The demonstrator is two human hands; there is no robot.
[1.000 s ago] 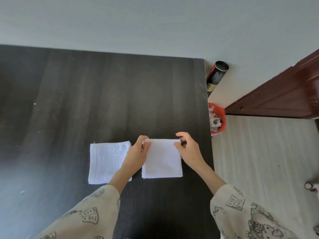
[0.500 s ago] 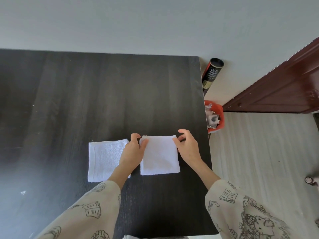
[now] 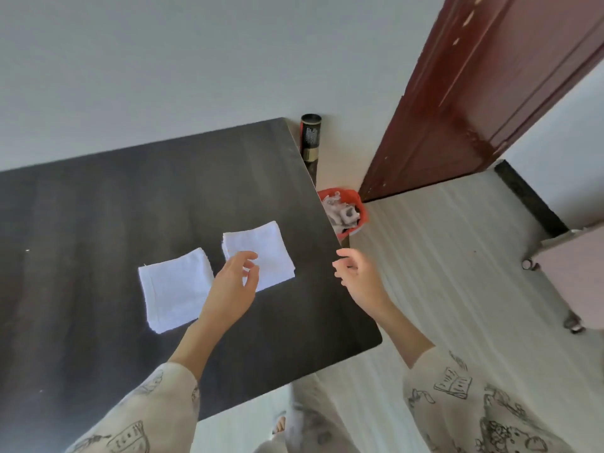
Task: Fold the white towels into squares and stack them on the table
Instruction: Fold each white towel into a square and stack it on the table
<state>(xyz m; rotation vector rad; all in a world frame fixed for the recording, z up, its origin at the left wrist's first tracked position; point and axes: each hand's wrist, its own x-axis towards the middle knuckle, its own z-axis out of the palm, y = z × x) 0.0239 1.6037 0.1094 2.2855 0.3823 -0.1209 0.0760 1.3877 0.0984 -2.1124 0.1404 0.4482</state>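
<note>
Two white towels folded into squares lie side by side on the dark wooden table (image 3: 98, 207). The left towel (image 3: 175, 289) sits nearer me; the right towel (image 3: 264, 248) lies a little farther back. My left hand (image 3: 232, 289) hovers above the near edge of the right towel, fingers loosely curled, holding nothing. My right hand (image 3: 358, 277) floats past the table's right edge, also relaxed and empty. Neither hand touches a towel.
A red bin (image 3: 351, 210) full of scraps stands on the floor by the table's right edge. A black tube (image 3: 310, 135) leans in the corner behind it. A dark red door (image 3: 474, 93) is at the right, and a pink wheeled cart (image 3: 575, 276) at the far right.
Both hands have let go of the right towel and drawn back; the right hand has moved off past the table edge. The view has swung to the right.
</note>
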